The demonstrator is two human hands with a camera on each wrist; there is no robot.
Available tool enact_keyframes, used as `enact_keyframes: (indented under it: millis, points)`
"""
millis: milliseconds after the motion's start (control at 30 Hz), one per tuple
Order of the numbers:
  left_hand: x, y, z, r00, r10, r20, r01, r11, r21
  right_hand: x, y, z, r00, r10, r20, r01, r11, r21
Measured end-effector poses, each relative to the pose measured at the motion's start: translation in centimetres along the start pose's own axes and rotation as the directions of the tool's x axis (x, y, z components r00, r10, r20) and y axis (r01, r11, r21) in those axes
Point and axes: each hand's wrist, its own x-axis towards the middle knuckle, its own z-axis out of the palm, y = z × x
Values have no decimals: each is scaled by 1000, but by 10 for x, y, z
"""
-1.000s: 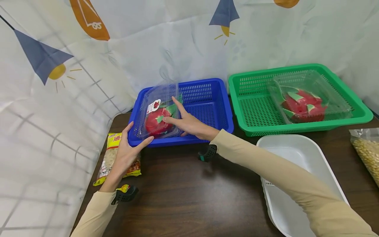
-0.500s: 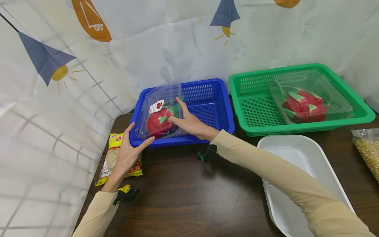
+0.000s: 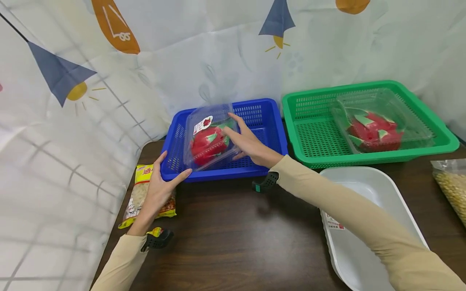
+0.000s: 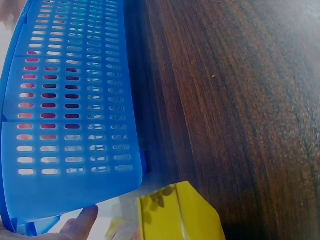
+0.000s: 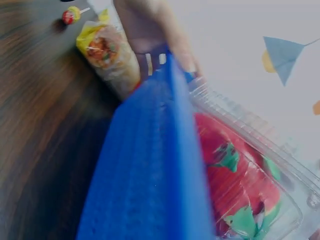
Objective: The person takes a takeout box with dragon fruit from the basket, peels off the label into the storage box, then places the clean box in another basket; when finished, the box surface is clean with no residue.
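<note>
A clear plastic clamshell box (image 3: 218,111) with a white label sits in the left part of the blue basket (image 3: 218,174). Inside it lies a red dragon fruit (image 3: 207,143) with green scales. My right hand (image 3: 251,143) grips the box's right side, thumb and index finger spread over that edge; its other fingers are partly hidden. My left hand (image 3: 160,188) holds the basket's front left corner, thumb along the front rim and fingers at the left side. In the left wrist view a fingertip (image 4: 87,217) shows against the basket's perforated wall (image 4: 75,145).
A green basket (image 3: 309,159) at the right holds another boxed dragon fruit (image 3: 375,131). In front stands a white tray (image 3: 367,182). A bag of yellow kernels (image 3: 451,184) lies far right, a yellow food packet (image 3: 140,190) beneath my left arm, and a lollipop (image 5: 71,15) near that wrist.
My right hand has shifted right, and the clamshell box with the dragon fruit has slid right with it inside the blue basket. The left hand stays at the basket corner.
</note>
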Motion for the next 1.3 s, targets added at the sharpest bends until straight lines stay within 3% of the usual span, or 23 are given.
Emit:
enact_keyframes:
  millis: [333,533,667,900,1067,1300]
  points:
    - [0,-1,0,1000,-19,0,19,1000,22,-37,-31,-41,997,-80,-16,80,997,-22]
    - [0,0,0,1000,-22,6,22,999,30,-72,-49,-66,993,-116,38,118,992,-38]
    - [1,1,0,1000,-20,5,20,999,30,-95,-54,-77,993,-95,75,98,995,-37]
    - [-2,-1,-1,999,-34,7,34,999,0,-131,-45,-87,988,-6,156,29,989,-146]
    - [-3,-3,-2,999,-37,17,37,998,-46,-152,-30,-95,968,20,251,30,981,-191]
    - [-3,1,-6,998,-48,43,50,998,-44,-173,-13,-110,935,2,355,72,978,-194]
